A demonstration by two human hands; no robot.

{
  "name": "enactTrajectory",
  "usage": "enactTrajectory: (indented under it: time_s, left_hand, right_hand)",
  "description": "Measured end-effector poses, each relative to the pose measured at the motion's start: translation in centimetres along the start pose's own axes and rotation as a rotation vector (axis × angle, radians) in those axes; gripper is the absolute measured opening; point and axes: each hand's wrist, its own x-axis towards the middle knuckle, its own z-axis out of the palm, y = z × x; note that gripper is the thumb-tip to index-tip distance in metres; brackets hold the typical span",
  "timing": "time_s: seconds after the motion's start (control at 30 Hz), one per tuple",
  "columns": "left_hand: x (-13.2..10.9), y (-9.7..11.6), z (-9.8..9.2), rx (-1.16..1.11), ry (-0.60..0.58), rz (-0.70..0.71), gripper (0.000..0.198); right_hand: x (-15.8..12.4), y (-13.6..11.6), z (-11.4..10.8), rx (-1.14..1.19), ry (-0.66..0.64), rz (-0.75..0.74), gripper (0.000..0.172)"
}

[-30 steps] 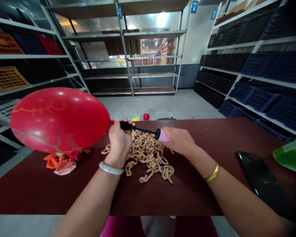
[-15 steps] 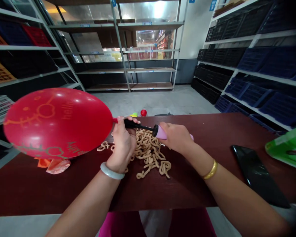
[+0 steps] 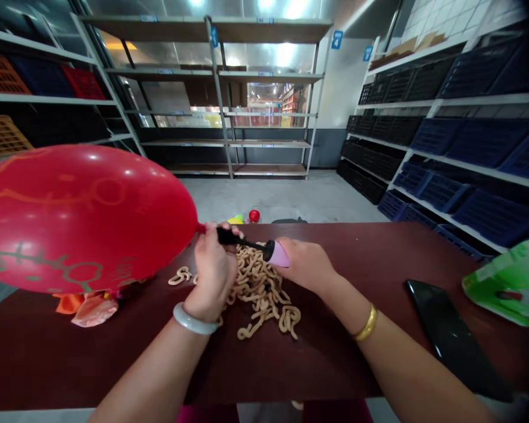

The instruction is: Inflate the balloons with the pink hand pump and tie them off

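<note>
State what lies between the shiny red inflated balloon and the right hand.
In the head view, the left hand and the black part of a slim black-and-lilac hand pump lie between them.

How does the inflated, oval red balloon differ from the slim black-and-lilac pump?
The glossy, oval red balloon bears orange and green print; the slim black-and-lilac pump shows none. The balloon is swollen and far larger; the pump is narrow. The balloon runs past the picture's left edge; the pump spans from the left grip to the right grip. Both reach the left grip.
</note>
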Motion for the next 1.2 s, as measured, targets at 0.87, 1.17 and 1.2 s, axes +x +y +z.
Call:
enactTrajectory:
  time_s: [0.87,1.17,1.2]
  left_hand:
    - [-3.8,-3.4,0.9,-0.084,-0.045,-0.104,0.019]
    - [-0.7,-0.5,0.1,-0.077,0.042,-0.009,0.020]
    - [0.2,0.3,-0.3,-0.095,0.060,0.003,0.020]
  right_hand:
    - [-0.6,-0.9,0.7,-0.043,0.029,0.038,0.040]
    - [-0.3,-0.7,0.7,0.011,-0.010,0.044,0.046]
    - [-0.1,-0.3,0.6,0.005,-0.023,0.040,0.048]
